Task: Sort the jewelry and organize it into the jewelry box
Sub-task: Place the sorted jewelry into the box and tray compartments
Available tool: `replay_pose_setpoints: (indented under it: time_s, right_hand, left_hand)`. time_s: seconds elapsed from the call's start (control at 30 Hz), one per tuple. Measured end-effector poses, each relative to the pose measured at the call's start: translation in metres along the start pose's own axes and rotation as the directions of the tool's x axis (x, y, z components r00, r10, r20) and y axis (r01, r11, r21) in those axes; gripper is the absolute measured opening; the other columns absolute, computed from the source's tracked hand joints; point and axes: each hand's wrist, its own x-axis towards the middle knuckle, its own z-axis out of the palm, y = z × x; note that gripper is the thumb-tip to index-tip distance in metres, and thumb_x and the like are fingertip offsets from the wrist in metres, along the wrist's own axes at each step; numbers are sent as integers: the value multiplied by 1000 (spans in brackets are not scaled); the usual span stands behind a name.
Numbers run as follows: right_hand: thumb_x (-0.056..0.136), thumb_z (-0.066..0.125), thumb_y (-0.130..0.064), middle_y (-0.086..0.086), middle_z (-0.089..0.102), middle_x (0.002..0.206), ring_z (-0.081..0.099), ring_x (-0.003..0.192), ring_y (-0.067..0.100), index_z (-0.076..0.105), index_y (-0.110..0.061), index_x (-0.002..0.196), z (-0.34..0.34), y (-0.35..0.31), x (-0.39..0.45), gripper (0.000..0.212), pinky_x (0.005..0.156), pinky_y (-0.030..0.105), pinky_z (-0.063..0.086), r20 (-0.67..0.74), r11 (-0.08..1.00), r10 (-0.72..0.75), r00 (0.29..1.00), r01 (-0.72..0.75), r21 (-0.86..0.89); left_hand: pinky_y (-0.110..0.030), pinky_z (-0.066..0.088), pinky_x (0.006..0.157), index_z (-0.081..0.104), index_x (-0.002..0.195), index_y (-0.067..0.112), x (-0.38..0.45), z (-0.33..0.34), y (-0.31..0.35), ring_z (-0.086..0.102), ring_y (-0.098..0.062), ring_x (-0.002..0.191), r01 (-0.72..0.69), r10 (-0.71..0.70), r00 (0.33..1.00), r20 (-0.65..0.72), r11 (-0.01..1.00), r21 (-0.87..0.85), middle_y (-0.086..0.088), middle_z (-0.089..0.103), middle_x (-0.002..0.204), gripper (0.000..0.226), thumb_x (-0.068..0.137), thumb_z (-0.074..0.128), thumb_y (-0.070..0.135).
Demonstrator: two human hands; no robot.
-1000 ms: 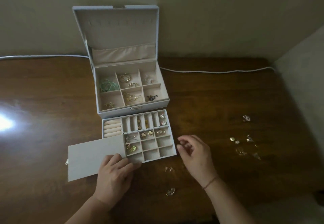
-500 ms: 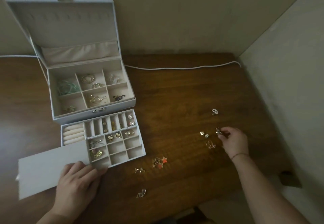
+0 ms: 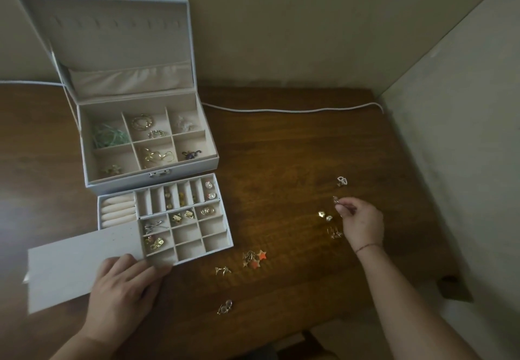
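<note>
Dim wooden table (image 3: 295, 162); left hand (image 3: 126, 283) flat on tray lid (image 3: 78, 261), right hand (image 3: 363, 223) pinching small earring (image 3: 335, 199).

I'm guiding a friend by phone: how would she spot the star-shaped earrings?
Start at the divided tray in front of the open jewelry box. Just off its near right corner, on the bare wooden table, lies a small cluster, the star earrings. They are the only orange pieces; the loose jewelry around them is gold or clear.
</note>
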Motion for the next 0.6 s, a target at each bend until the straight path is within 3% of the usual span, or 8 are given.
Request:
replay_pose_setpoints:
  time_s: [0.1,0.2,0.37,0.5,0.6]
  right_hand:
    - [84,71,-18,-8,69,99,65,90,8,73,-23,99,3,-31,-16,15,71,26,56,28,981,-63,998,57,187]
    - [82,72,-18,-13,68,98,61,94,-2,74,-21,95,10,-67,-40,14,76,10,47,80,936,-233,969,201,289]
    - [84,73,-20,-21,69,94,63,92,-8,73,-30,91,40,-121,-79,13,80,11,49,212,886,-370,904,275,373]
    - [86,70,-20,-24,65,88,61,87,-12,72,-28,93,72,-154,-107,12,70,4,47,280,825,-537,796,425,373]
    - [87,68,-18,-18,67,89,60,87,-2,74,-26,93,96,-172,-121,11,77,16,51,296,735,-678,673,613,290]
  left_hand:
    - [-34,34,64,78,83,21,-1,1,0,44,-19,69,17,-17,1000,1,1000,-9,8,66,68,38,98,44,32]
    - [-34,32,64,78,82,21,-1,1,0,44,-18,69,24,-24,1000,1,999,-25,8,63,66,46,101,39,36]
    - [-33,33,65,77,85,23,1,-2,1,44,-18,71,29,-28,999,20,998,-48,9,62,67,36,98,44,32]
    - [-33,36,67,74,92,28,0,-6,1,50,-17,72,21,-15,997,81,998,-67,12,68,78,15,84,63,21]
    - [-32,36,67,71,94,28,-1,-9,-3,52,-17,71,31,-22,992,123,997,-75,12,69,81,17,81,70,18]
